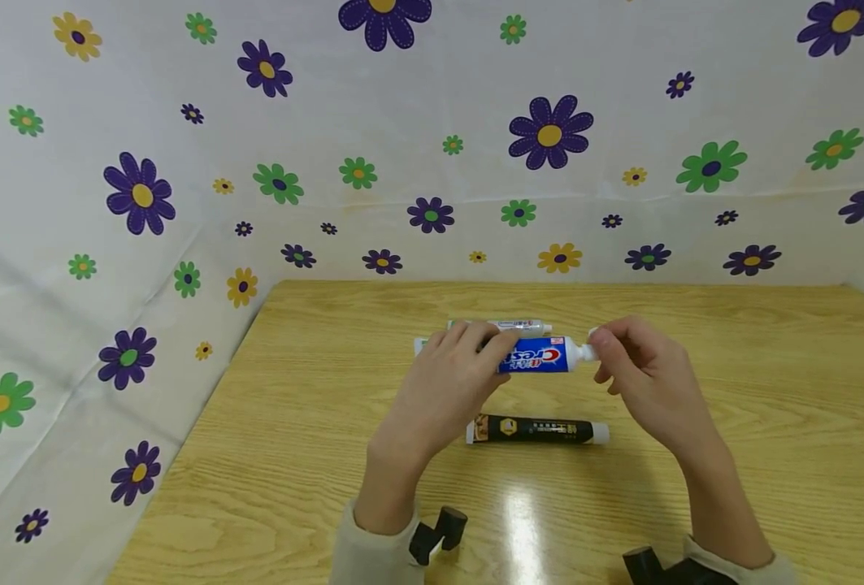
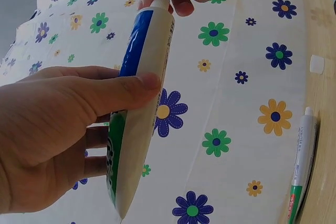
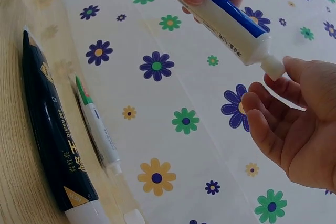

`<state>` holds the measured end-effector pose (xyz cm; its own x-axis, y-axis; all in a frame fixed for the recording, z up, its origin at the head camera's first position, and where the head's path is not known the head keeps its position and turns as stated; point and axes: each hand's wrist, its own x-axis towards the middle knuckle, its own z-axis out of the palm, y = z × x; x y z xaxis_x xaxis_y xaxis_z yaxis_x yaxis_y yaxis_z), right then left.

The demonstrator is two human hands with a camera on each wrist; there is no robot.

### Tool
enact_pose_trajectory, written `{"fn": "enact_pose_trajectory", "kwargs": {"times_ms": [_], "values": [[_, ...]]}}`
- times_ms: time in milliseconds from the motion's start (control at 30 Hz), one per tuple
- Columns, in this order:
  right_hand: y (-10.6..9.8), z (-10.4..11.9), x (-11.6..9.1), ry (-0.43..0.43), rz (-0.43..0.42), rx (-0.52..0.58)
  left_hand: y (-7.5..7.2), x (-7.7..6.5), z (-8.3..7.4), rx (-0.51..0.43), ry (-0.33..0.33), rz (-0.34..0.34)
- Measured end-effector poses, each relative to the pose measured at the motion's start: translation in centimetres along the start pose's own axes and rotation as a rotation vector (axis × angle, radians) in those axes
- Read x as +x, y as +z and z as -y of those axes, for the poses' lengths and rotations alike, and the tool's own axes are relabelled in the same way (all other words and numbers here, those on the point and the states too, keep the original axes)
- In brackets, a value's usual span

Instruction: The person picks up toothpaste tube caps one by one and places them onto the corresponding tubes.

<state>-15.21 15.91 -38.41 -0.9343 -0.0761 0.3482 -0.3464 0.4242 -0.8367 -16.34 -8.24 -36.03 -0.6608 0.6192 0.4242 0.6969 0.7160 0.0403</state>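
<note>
My left hand [image 1: 452,374] grips a blue and white Crest toothpaste tube [image 1: 537,355] around its middle, raised over the table. In the left wrist view, the thumb lies across the tube's white side [image 2: 137,129], with the fingers behind. At the tube's mouth, the thumb and forefinger of my right hand [image 1: 647,374] pinch the small white cap [image 3: 272,68]; the other fingers are loosely curled. A black toothpaste tube [image 1: 537,430] with a white cap lies nearer me on the table. Behind the Crest tube lies a white and green toothpaste tube [image 2: 301,156], its narrow nozzle bare.
A loose white cap [image 2: 316,64] sits on the wooden table [image 1: 293,422] beyond the white and green tube's nozzle. A flower-printed white cloth [image 1: 402,97] rises along the table's back and left edges.
</note>
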Motion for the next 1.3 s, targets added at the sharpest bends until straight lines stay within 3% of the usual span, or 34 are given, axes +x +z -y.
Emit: {"fn": "enact_pose_trajectory", "kwargs": {"times_ms": [233, 467, 833, 1100, 1300], "values": [[-0.7, 0.0, -0.1, -0.047, 0.081, -0.037, 0.0, -0.2, 0.6, -0.033, -0.013, -0.018], [-1.1, -0.1, -0.1, -0.083, 0.107, -0.063, -0.1, -0.2, 0.5, 0.007, 0.001, -0.004], [-1.2, -0.3, 0.0, -0.026, 0.138, -0.066, -0.1, 0.0, -0.1, 0.022, 0.031, -0.024], [-0.7, -0.2, 0.1, 0.018, 0.101, -0.069, 0.0, 0.0, 0.0, 0.010, 0.005, 0.001], [-0.9, -0.4, 0.0, -0.058, 0.033, 0.013, 0.0, -0.2, 0.4, -0.017, -0.017, -0.002]]}}
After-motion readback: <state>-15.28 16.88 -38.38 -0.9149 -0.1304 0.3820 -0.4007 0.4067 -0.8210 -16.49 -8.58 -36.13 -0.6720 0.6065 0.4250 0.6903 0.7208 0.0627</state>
